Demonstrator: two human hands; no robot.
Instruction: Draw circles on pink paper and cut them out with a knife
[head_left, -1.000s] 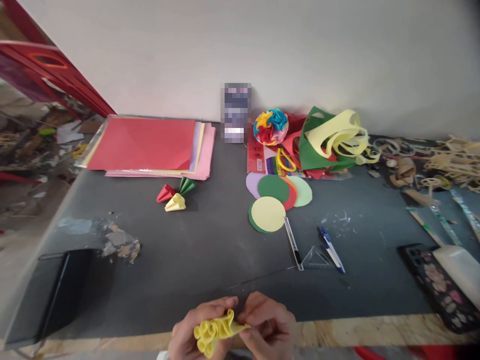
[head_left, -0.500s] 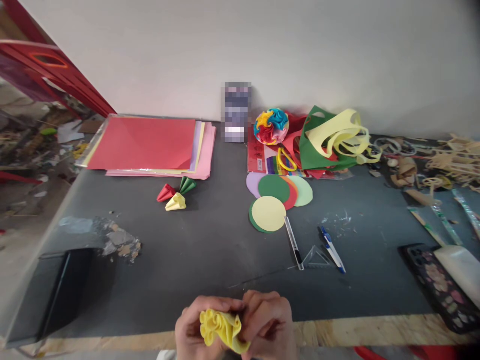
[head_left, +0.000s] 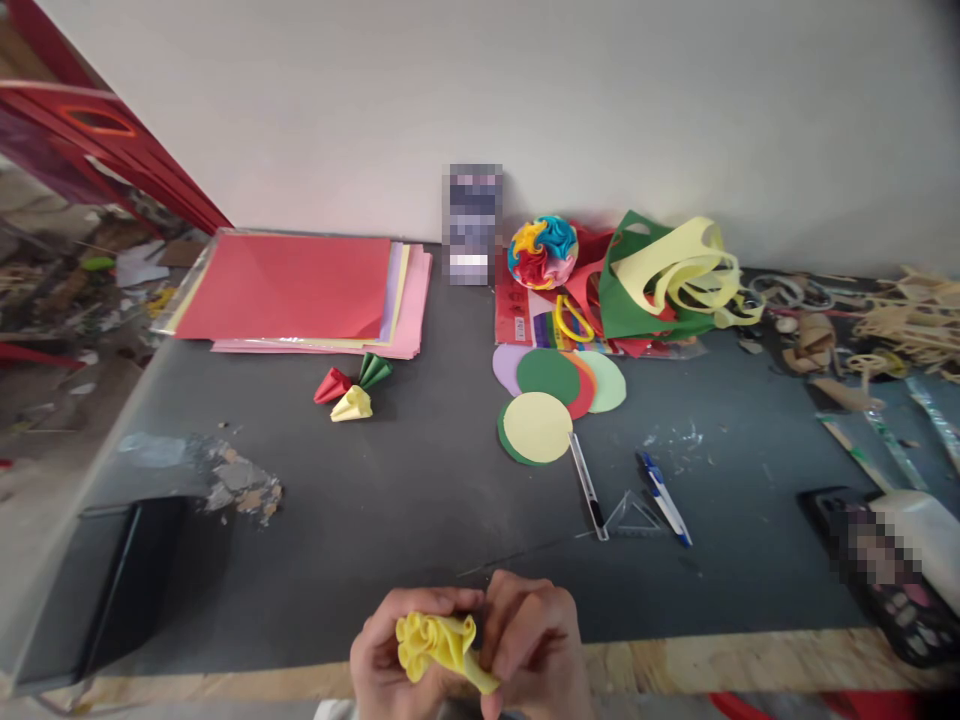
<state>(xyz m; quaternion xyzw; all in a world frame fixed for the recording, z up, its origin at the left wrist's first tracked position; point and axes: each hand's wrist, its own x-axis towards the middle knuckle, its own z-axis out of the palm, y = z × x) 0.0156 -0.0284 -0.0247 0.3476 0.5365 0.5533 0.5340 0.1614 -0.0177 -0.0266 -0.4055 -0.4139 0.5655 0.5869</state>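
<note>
- So, clock centre = yellow ruffled piece [head_left: 431, 645], held up over the near edge of the tabletop [head_left: 420, 490] between both hands.
- Left hand [head_left: 377, 650]: fingers curled round the piece, clamped on its ruffled body; rolled folds face 9 o'clock.
- Right hand [head_left: 536, 640]: fingers together, pinching the piece's narrow tail, which points to 4 o'clock. Exact fingertip contact partly hidden.
- 11 o'clock: three small folded cones, lying together: red cone [head_left: 332, 386], green cone [head_left: 374, 371], pale yellow cone [head_left: 352, 404].
- 11 o'clock, farther: coloured paper stack [head_left: 289, 290], red sheet on top, pink ones poking out beneath.
- 12 o'clock, by the wall: upright pixelated block [head_left: 472, 225], content unreadable.
- Between 12 and 1: multicoloured ruffled ball [head_left: 544, 253].
- 1 o'clock: cream disc [head_left: 538, 427] overlapping a green disc; more coloured discs fanned just behind. Beyond: cut green sheet [head_left: 622, 280] with pale yellow offcut [head_left: 675, 265] over it.
- Between 1 and 2: utility knife [head_left: 587, 488], far end at the cream disc's edge.
- 2 o'clock: clear set square [head_left: 634, 515] just beside the knife, then blue-white pen [head_left: 664, 499].
- 3 o'clock: dark phone [head_left: 911, 625], partly pixelated.
- 9 o'clock: black case [head_left: 97, 590] at the tabletop's left edge.
</note>
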